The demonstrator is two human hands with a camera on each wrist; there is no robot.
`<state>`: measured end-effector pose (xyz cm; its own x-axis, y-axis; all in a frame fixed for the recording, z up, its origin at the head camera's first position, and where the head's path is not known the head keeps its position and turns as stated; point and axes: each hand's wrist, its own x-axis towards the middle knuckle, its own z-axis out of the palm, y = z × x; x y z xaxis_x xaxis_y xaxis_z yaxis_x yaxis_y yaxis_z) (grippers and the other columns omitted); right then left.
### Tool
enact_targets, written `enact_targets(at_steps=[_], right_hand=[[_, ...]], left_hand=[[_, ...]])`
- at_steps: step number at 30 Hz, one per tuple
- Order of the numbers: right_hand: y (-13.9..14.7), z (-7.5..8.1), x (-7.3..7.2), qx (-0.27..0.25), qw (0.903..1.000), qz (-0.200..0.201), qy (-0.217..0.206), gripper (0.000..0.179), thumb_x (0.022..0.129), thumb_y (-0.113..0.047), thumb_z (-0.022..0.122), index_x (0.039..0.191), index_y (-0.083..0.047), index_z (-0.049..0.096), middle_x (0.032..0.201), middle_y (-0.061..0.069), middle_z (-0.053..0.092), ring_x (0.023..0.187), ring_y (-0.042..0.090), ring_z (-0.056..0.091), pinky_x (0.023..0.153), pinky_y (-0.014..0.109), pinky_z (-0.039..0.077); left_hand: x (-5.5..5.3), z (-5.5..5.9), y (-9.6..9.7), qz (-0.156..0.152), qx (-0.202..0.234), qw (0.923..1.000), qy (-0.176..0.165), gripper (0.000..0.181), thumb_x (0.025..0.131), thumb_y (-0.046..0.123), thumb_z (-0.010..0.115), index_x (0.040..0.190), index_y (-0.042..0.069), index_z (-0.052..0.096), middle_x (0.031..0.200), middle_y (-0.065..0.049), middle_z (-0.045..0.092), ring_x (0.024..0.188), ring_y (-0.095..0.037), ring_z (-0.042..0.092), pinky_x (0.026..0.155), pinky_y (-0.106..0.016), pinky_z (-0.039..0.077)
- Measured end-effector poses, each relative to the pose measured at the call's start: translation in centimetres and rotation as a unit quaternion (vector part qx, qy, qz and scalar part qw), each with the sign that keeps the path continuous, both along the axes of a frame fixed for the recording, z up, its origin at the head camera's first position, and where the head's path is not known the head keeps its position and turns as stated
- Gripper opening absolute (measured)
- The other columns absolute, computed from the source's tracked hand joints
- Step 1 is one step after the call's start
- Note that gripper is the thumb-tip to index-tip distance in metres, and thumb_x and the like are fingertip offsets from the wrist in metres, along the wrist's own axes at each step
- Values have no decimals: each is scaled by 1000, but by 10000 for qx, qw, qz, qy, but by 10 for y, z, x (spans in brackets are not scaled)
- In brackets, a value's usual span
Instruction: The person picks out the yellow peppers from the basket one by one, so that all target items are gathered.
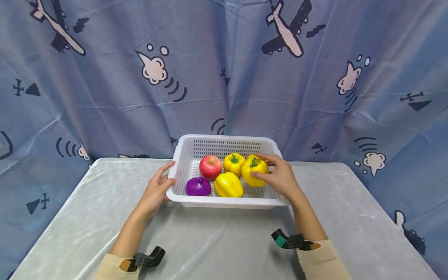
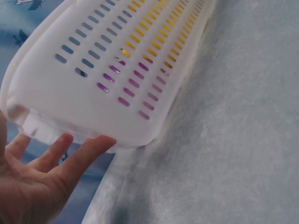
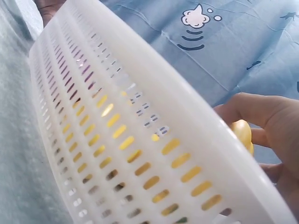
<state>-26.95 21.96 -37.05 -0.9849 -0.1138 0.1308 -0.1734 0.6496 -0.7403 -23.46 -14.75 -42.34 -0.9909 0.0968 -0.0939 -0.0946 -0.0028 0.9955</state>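
A white plastic basket (image 1: pixel 231 200) with slotted walls stands on the table. My left hand (image 1: pixel 154 191) grips its left end; in the left wrist view, that hand's fingers (image 2: pixel 77 163) touch the basket's end wall. Inside the basket, at the right, my right hand (image 1: pixel 282 178) holds a yellow bell pepper (image 1: pixel 254 177) between thumb and fingers. Left of it lie another yellow bell pepper (image 1: pixel 233 164), a yellow pepper on its side (image 1: pixel 228 185), a red apple (image 1: pixel 210 167) and a purple onion (image 1: pixel 198 187). The basket wall (image 3: pixel 154 93) hides most of the held pepper in the right wrist view.
A pale grey cloth covers the table (image 1: pixel 217 241). Close behind the basket hangs a blue curtain (image 1: pixel 245 109) printed with planes and clouds. Dark camera mounts sit on both wrists, one at the left wrist (image 1: pixel 148 258), one at the right wrist (image 1: pixel 290 240).
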Motion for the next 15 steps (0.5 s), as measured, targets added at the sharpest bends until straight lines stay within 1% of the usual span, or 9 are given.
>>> enact_targets(at_steps=[3,7,12,15], right_hand=[[6,4,1,-23,9998,-17,218,62,86,-33,78,143,-18,59,139,16,58,125,36,52,103,56,51],[15,6,3,-159,9986,-169,468,60,87,-30,78,142,-14,60,138,18,57,124,38,53,104,58,51],[21,7,3,-309,9968,-345,654,57,88,-28,78,140,-12,61,140,18,54,126,37,52,105,58,50],[22,7,2,-352,9953,-432,795,56,88,-27,77,139,-11,62,140,19,54,124,37,52,103,58,52]], left_hand=[[0,1,1,-15,0,10000,6,61,104,11,46,160,28,28,153,-24,46,111,-28,65,74,-33,63],[-1,0,1,-39,-27,10000,14,62,104,11,46,160,29,27,154,-24,45,112,-28,64,74,-34,63],[-2,-2,1,-6,-88,10000,-3,62,103,12,47,159,29,28,154,-22,46,111,-26,65,74,-35,63],[-1,-3,1,1,-112,9999,-9,62,103,11,46,159,29,28,153,-22,46,110,-25,65,74,-35,63]])
